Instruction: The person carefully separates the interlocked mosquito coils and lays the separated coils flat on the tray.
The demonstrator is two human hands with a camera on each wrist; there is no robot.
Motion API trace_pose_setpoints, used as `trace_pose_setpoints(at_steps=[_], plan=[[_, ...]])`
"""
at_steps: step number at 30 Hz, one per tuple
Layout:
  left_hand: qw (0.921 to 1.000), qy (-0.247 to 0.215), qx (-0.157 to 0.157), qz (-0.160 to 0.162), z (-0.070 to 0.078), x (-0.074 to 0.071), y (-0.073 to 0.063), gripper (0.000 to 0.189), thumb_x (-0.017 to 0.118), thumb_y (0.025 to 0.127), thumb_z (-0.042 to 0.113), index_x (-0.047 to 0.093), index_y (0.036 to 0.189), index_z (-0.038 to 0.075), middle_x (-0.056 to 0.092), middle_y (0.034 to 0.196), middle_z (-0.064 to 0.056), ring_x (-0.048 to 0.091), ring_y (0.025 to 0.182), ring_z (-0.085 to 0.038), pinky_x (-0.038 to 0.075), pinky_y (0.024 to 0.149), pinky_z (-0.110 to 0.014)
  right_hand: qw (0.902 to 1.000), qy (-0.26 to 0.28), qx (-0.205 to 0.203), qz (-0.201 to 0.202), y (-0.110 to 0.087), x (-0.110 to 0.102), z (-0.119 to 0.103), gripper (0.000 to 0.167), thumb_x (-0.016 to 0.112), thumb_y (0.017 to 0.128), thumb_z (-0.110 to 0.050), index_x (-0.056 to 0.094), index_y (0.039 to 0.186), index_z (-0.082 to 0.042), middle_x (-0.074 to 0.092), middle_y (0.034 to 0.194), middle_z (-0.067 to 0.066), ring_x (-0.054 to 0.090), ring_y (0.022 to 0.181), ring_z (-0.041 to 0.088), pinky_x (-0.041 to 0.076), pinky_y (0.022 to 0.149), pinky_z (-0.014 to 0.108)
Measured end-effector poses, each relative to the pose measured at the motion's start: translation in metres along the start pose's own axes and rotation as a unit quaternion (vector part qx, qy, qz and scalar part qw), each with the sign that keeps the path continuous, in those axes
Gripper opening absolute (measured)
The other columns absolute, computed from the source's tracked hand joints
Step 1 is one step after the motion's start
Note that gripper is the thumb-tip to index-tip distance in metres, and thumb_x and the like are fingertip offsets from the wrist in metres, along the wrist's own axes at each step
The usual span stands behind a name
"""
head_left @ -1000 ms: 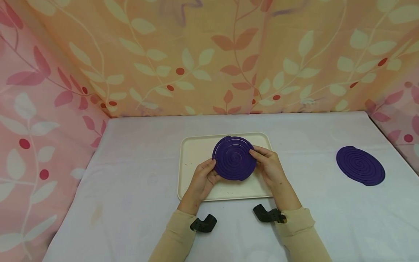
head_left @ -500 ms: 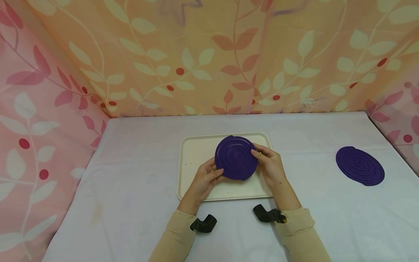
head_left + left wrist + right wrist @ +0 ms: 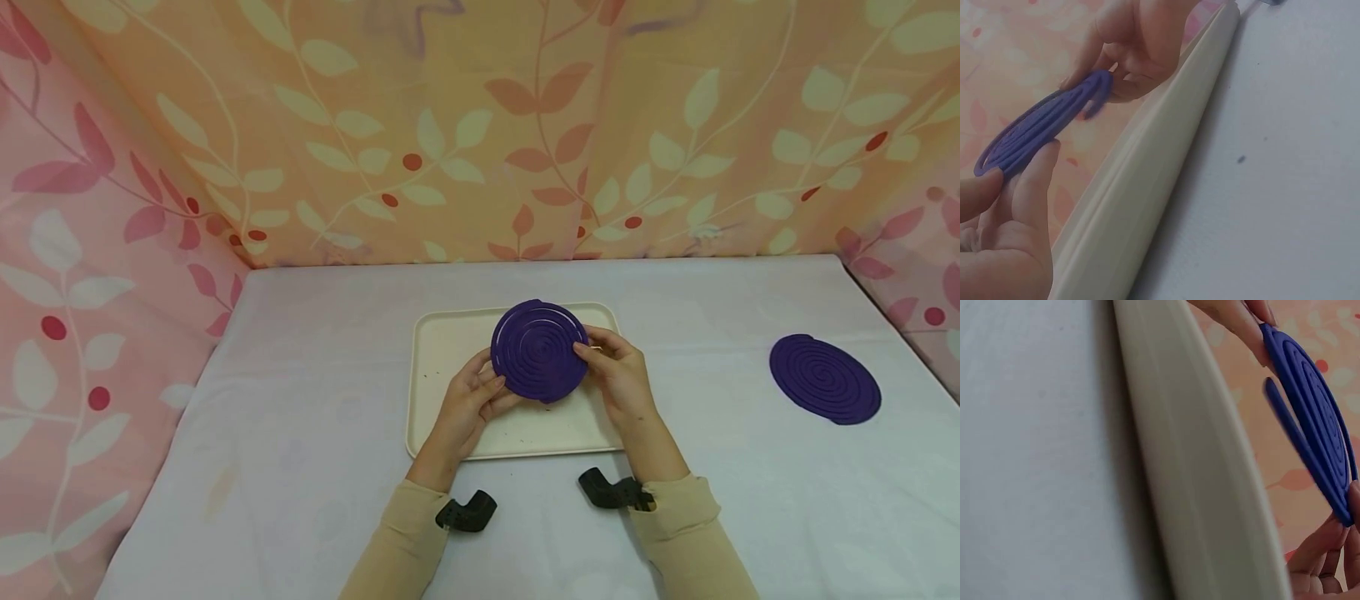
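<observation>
Both hands hold a purple coiled disc (image 3: 538,350), wound in a flat spiral, tilted above the cream tray. The left hand (image 3: 467,408) pinches its lower left edge, thumb on the front and fingers behind. On the right edge, the right hand (image 3: 622,379) pinches with its thumb in front; its other fingers are partly hidden behind. Seen from the left wrist, the disc (image 3: 1041,128) is nearly edge-on between the two hands. In the right wrist view a loose strand hangs away from the coil (image 3: 1319,419).
Under the hands lies the cream rectangular tray (image 3: 442,350), dotted with small dark crumbs. A second purple spiral disc (image 3: 825,379) lies flat on the white tablecloth (image 3: 300,433) at the right. Leaf-patterned curtains (image 3: 465,200) stand behind and at the sides.
The disc has risen a little and shifted slightly right over the tray. The left thumb has slid from the disc's left edge to lower on its front. The second disc stays put.
</observation>
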State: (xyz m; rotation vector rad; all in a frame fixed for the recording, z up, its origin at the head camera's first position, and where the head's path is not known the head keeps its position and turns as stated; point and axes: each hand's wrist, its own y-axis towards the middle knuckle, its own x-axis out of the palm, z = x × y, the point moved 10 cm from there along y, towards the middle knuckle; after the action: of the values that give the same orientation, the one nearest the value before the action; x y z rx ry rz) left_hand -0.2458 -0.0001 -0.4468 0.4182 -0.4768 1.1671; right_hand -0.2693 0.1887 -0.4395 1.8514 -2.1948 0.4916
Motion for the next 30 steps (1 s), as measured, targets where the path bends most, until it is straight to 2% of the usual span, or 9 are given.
trace_pose_setpoints(at_steps=[8,13,19,26,30], plan=[[0.9998,-0.008,-0.001,0.019,0.001,-0.004,-0.001,0.043,0.035,0.095,-0.013,0.03,0.138,-0.013,0.047,0.128,-0.035,0.064,0.1,-0.019,0.051,0.088,-0.04,0.9995,-0.024,-0.022,0.003,0.0,-0.001,-0.004,0.037,0.063,0.079,0.017,0.072,0.084,-0.019,0.06,0.076,-0.004,0.055,0.065,0.006,0.048,0.054,0.016],[0.9993,0.008,0.006,0.036,0.002,-0.007,0.0,0.041,0.038,0.095,-0.013,0.034,0.136,-0.013,0.051,0.125,-0.032,0.065,0.097,-0.019,0.052,0.086,-0.038,0.9982,-0.051,-0.032,-0.003,0.0,0.0,-0.007,0.032,0.065,0.078,0.017,0.067,0.086,-0.014,0.06,0.076,-0.002,0.055,0.066,0.007,0.05,0.055,0.017],[0.9963,0.04,0.015,0.074,0.003,-0.014,0.0,0.038,0.042,0.093,-0.012,0.041,0.131,-0.013,0.059,0.117,-0.026,0.066,0.091,-0.018,0.054,0.082,-0.036,0.9943,-0.103,-0.025,-0.014,-0.001,0.003,-0.006,0.024,0.068,0.077,0.013,0.059,0.091,-0.005,0.058,0.076,-0.002,0.054,0.066,0.007,0.049,0.055,0.017],[0.9942,0.061,0.006,0.089,0.003,-0.018,-0.001,0.038,0.043,0.094,-0.01,0.041,0.132,-0.012,0.057,0.12,-0.027,0.066,0.091,-0.015,0.055,0.082,-0.032,0.9924,-0.122,0.001,-0.02,0.0,0.002,0.0,0.019,0.066,0.08,0.01,0.059,0.092,-0.003,0.061,0.074,-0.002,0.058,0.065,0.007,0.052,0.058,0.019],[0.9944,0.057,0.003,0.089,0.003,-0.018,-0.001,0.038,0.043,0.095,-0.009,0.041,0.133,-0.011,0.056,0.122,-0.028,0.065,0.092,-0.015,0.054,0.082,-0.031,0.9923,-0.122,0.001,-0.022,0.0,0.002,0.001,0.014,0.066,0.082,0.007,0.06,0.09,-0.003,0.063,0.073,-0.003,0.06,0.065,0.007,0.053,0.059,0.019]])
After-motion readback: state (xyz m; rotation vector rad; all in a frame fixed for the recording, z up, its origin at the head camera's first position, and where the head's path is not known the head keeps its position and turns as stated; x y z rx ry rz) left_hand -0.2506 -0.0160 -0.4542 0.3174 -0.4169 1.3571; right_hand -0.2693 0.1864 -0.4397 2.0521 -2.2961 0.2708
